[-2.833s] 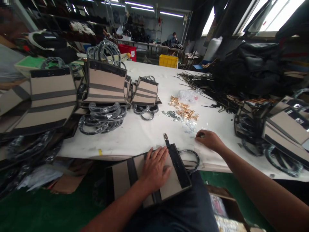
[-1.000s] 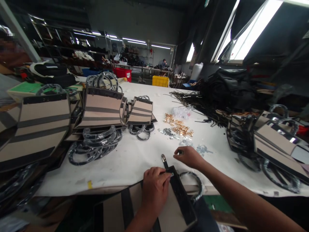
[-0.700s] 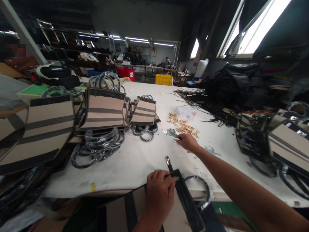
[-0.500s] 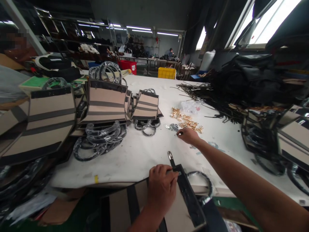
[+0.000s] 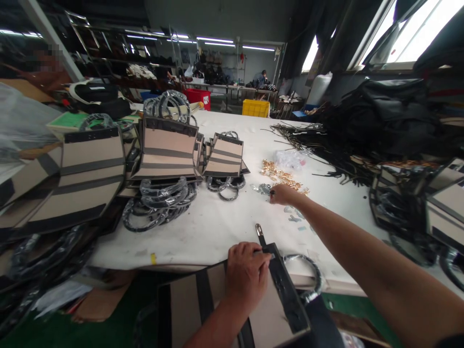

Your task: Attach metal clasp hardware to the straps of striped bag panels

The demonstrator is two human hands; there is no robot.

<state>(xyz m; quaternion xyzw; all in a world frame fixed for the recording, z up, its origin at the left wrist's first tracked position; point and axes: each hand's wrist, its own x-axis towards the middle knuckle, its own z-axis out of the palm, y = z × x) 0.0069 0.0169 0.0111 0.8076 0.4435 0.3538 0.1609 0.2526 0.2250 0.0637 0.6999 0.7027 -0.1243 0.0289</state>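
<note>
In the lower middle, my left hand (image 5: 246,278) grips an unfinished bag panel (image 5: 273,319), beige with black strips, at its dark top edge. Its fingers are curled, with the thumb and forefinger near a small shiny piece on that edge. A short black strap with a gold-coloured metal clasp (image 5: 259,231) sticks out beyond the hand, and a plastic-wrapped ring handle (image 5: 315,275) lies at the panel's right. Farther off, my right hand (image 5: 284,194) is pinched closed beside small silver metal pieces (image 5: 261,188). Something small and dark shows at its fingertips, too small to name.
Stacked bag panels (image 5: 168,147) with wrapped handles (image 5: 159,203) stand at left. Gold-coloured hardware (image 5: 277,171) lies by a clear plastic bag (image 5: 292,158). Black straps (image 5: 326,159) and more panels (image 5: 447,212) fill the right side. A yellow crate (image 5: 255,108) stands beyond the table.
My right hand has shifted slightly forward, closer over the silver pieces. My left hand stays on the panel. The view has turned a little to the left.
</note>
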